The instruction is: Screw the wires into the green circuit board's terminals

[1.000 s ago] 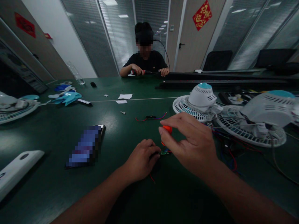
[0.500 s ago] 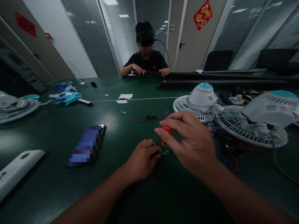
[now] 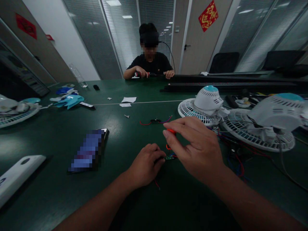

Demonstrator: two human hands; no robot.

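My left hand (image 3: 145, 164) rests fist-like on the green table (image 3: 48, 134), its fingertips pinning a small green circuit board (image 3: 169, 157) with red and blue wires. My right hand (image 3: 196, 147) hovers just above and to the right of the board, fingers closed round an orange-handled screwdriver (image 3: 171, 131) that stands upright over it. The tool's tip is hidden behind my fingers. A short red wire (image 3: 157, 184) trails out below my left hand.
Two white fan assemblies (image 3: 208, 104) (image 3: 269, 123) with tangled wires lie at right. A loose wired black part (image 3: 155, 121) lies beyond my hands. A dark flat device (image 3: 89, 150) and a white casing (image 3: 16, 175) lie at left. Opposite, another person (image 3: 149, 61) works.
My right hand's fingers have shifted slightly round the screwdriver handle, first forward-left, then back. The left hand and the board have stayed in place.
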